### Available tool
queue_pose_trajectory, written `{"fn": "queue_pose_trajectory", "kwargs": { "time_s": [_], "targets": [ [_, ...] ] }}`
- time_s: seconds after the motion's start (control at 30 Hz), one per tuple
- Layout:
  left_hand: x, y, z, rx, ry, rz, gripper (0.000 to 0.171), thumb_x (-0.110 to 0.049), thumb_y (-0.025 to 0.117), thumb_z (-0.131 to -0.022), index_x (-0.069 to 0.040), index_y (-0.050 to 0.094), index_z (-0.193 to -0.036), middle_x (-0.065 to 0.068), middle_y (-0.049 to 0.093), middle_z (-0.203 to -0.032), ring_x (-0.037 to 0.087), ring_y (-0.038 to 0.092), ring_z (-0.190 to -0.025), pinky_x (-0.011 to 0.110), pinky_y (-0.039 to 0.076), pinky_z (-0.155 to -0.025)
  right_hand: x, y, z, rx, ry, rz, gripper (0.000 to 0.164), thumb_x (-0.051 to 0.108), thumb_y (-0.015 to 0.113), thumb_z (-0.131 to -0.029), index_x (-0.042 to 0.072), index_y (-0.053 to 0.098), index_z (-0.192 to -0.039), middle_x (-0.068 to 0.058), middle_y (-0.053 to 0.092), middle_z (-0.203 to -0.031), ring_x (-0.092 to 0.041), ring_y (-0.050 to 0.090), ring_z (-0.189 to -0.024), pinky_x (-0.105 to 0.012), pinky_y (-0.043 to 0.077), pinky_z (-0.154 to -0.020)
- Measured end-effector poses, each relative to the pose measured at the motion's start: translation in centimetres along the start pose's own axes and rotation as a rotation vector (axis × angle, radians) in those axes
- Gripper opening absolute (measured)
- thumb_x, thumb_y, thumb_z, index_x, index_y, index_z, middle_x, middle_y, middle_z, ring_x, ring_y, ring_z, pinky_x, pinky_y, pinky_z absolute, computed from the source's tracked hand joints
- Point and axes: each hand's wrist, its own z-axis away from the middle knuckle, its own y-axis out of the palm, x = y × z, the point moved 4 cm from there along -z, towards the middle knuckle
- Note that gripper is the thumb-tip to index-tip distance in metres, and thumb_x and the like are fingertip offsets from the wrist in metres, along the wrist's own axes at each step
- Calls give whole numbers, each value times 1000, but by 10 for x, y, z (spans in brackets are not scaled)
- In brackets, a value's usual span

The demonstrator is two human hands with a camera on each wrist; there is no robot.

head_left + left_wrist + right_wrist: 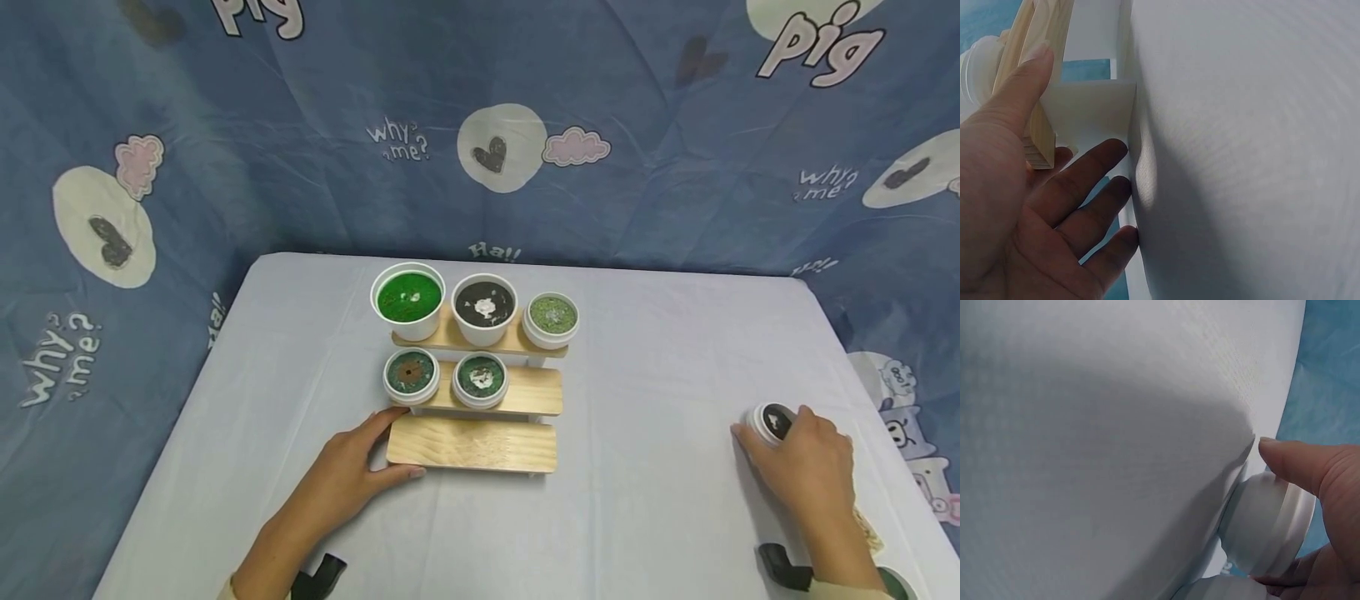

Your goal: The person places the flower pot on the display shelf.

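A three-step wooden display stand [472, 443] with white supports stands mid-table. My left hand [352, 467] grips the left end of its bottom board, thumb at the front edge and index finger behind; the other fingers spread below the board [1040, 140] in the left wrist view. White tubs with green [408, 297], black [484, 304] and speckled green [553, 315] tops line the top step. Two smaller tubs, brown-centred [411, 372] and white-marked [481, 377], sit on the middle step. At the right, my right hand [806, 467] holds a small black-topped white tub [1266, 519].
A second white tub [1222, 589] shows beside the held one in the right wrist view. Near my right forearm lie a beige patterned item [868, 531] and a partly hidden green-topped tub [896, 583]. A blue printed curtain [337, 167] hangs behind the white-covered table [660, 358].
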Motion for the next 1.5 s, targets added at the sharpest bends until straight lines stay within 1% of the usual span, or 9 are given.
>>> {"fn": "queue_pose_trajectory", "kwargs": {
  "time_s": [0.17,0.4,0.53,0.73,0.9,1.03,1.17,1.3,1.5],
  "targets": [
    [0,1,0,2,7,2,79,-61,76,-70,-31,49,-138,-4,61,-128,17,58,-115,44,47,-95,-3,-1,4,-28,-28,3,93,47,71,-82,-31,37,-118,-49,42,-106,-60,40,-100,-69,22,-94],
    [1,0,0,-10,7,-3,78,-60,77,-70,-32,49,-137,-4,62,-126,17,59,-113,43,48,-93,-3,-3,4,-55,-53,-5,80,44,72,-82,-28,47,-106,-48,48,-98,-60,46,-92,-68,25,-88],
    [0,0,0,-8,1,-2,79,-59,77,-70,-31,49,-138,-5,61,-128,16,58,-115,43,48,-95,-3,-3,4,-45,-31,-10,83,45,72,-82,-29,47,-109,-48,48,-101,-59,46,-94,-67,25,-92],
    [-3,-1,1,-14,16,6,78,-58,78,-70,-29,50,-137,-6,60,-129,16,58,-115,42,47,-95,1,-6,8,-48,-39,-50,85,46,74,-81,-27,46,-114,-48,47,-106,-60,43,-102,-70,16,-103],
    [-3,-2,1,-9,14,6,78,-57,79,-70,-29,50,-137,-5,60,-129,17,58,-116,42,47,-95,10,-11,12,-19,-23,-89,88,49,73,-81,-24,43,-122,-45,46,-112,-60,40,-107,-67,24,-99],
    [-2,-2,1,-1,5,4,79,-59,77,-70,-29,49,-138,-5,59,-131,17,57,-117,43,47,-96,19,-16,15,31,10,-96,94,54,70,-82,-21,39,-129,-45,44,-120,-61,38,-113,-69,28,-97],
    [-3,-2,1,6,-4,2,81,-62,75,-70,-29,49,-139,-4,58,-132,18,56,-119,44,47,-97,27,-20,18,58,9,-87,96,58,68,-82,-18,38,-132,-44,45,-120,-60,42,-111,-69,36,-86],
    [-3,-2,1,6,-5,-1,81,-62,75,-70,-28,49,-139,-3,59,-132,19,56,-118,44,47,-96,35,-23,21,86,13,-69,99,63,66,-80,-16,38,-133,-43,47,-120,-59,46,-107,-67,41,-79],
    [-3,-2,1,0,5,-4,81,-64,74,-71,-29,49,-139,-3,59,-131,17,57,-117,43,48,-95,53,-29,30,68,-60,-98,97,59,70,-80,-15,38,-134,-43,47,-122,-58,45,-110,-67,40,-84]
  ]
}}
